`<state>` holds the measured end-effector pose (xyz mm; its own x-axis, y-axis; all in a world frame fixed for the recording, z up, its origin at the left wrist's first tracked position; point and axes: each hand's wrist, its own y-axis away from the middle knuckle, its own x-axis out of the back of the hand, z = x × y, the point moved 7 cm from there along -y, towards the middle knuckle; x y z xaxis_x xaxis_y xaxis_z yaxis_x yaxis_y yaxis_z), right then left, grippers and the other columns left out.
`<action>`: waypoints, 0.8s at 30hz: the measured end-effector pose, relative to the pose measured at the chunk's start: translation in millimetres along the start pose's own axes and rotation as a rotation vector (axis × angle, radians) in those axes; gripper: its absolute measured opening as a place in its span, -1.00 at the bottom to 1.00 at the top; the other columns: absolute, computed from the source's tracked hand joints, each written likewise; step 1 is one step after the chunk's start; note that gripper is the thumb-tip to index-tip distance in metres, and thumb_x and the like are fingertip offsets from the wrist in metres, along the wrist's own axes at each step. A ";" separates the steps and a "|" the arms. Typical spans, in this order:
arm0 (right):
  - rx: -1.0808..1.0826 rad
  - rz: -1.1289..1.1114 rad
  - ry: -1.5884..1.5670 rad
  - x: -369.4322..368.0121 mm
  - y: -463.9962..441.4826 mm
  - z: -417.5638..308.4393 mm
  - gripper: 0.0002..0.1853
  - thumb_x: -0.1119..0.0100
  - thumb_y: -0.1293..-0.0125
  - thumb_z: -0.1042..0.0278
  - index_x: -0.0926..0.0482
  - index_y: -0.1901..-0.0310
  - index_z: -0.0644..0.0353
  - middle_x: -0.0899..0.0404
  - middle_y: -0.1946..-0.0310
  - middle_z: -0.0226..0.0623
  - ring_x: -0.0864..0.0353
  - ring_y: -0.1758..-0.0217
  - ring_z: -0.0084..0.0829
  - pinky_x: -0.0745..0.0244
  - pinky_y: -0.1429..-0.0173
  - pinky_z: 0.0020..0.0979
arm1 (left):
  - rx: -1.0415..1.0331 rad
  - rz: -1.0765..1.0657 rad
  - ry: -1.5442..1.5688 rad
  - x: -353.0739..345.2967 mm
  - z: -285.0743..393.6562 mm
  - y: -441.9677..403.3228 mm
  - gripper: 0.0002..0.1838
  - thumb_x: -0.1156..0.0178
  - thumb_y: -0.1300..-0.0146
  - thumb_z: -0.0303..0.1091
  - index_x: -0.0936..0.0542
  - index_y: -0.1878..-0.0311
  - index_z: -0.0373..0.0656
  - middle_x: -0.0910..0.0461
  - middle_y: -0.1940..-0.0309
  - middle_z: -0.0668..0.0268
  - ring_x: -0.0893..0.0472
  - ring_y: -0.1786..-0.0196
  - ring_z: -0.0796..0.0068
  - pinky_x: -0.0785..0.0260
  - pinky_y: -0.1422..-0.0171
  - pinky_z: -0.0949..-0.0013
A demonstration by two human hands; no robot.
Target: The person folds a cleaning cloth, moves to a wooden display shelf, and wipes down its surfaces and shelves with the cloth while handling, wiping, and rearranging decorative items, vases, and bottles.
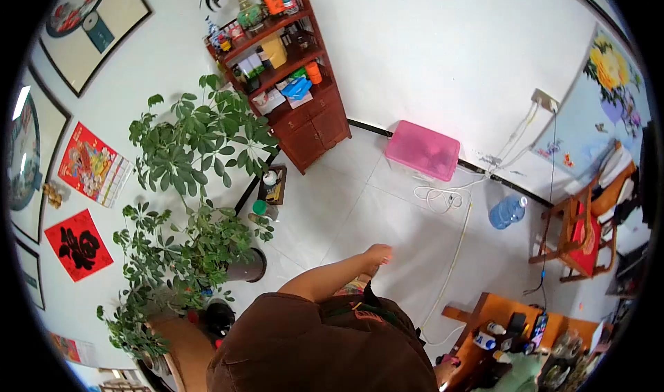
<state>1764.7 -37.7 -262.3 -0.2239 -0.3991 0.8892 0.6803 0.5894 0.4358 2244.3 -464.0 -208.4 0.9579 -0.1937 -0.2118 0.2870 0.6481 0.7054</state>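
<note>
My left hand (378,255) is held out in front of my brown shirt (311,343), above the tiled floor. Its fingers look bent, but they are too small to read clearly, and no object shows in it. Low in the view, my right hand (447,370) is beside the left edge of the wooden table (490,309). Its fingers are closed around something small, dark and pinkish that I cannot make out. Bottles, a phone (539,330) and other small items lie on the table to its right.
A red-brown shelf cabinet (304,126) stands against the wall, with potted plants (200,140) at left. A pink box (422,150), a white cable (453,260) and a blue water jug (507,212) are on the floor. A wooden chair (588,233) stands at right.
</note>
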 end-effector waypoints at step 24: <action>1.525 0.073 -0.733 501.8 51.8 -884.3 -0.38 -0.08 -0.08 0.60 -0.52 -0.27 0.09 -0.55 -0.08 -0.02 -0.50 -0.17 0.09 -0.44 -0.26 -0.11 | -0.275 0.455 0.334 301.0 288.1 -38.6 -0.66 -0.16 -0.39 -0.07 -0.60 -0.03 -0.12 -0.65 0.09 0.29 -0.63 0.11 0.38 -0.43 0.01 0.29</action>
<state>2304.8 -828.6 83.1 -0.7750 -0.2148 0.5943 -0.4420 0.8565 -0.2667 2521.8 -759.5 -104.4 0.9193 0.3583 -0.1626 -0.2031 0.7860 0.5839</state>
